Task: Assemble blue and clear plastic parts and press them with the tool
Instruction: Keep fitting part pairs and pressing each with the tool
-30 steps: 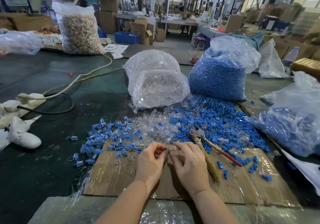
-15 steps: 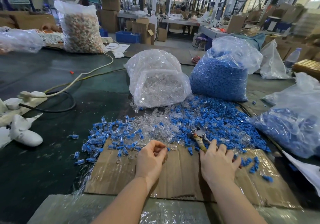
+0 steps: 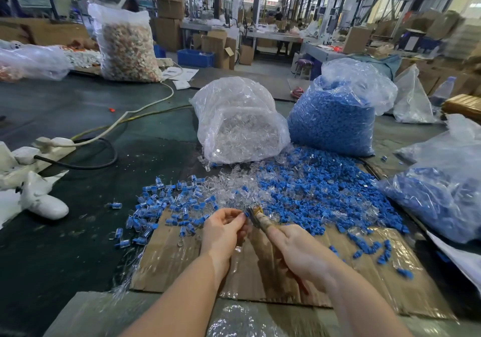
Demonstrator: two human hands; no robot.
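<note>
My left hand (image 3: 223, 230) pinches a small blue and clear part (image 3: 246, 214) at its fingertips, over the cardboard sheet (image 3: 260, 266). My right hand (image 3: 302, 253) grips the handles of the pliers-like tool (image 3: 256, 215), and the tool's jaws meet the part at my left fingertips. Loose blue parts (image 3: 317, 193) and clear parts (image 3: 234, 185) lie heaped just beyond both hands. Assembled blue-and-clear pieces (image 3: 161, 201) are scattered to the left of the heap.
A bag of clear parts (image 3: 239, 123) and a bag of blue parts (image 3: 335, 113) stand behind the heap. Another bag of blue pieces (image 3: 442, 196) lies at the right. A power strip with cables (image 3: 52, 144) and white cloth (image 3: 39, 198) sit at the left.
My right hand reached right to the tool, picked it up and brought its jaws to the part. My left hand kept the part and stayed over the cardboard.
</note>
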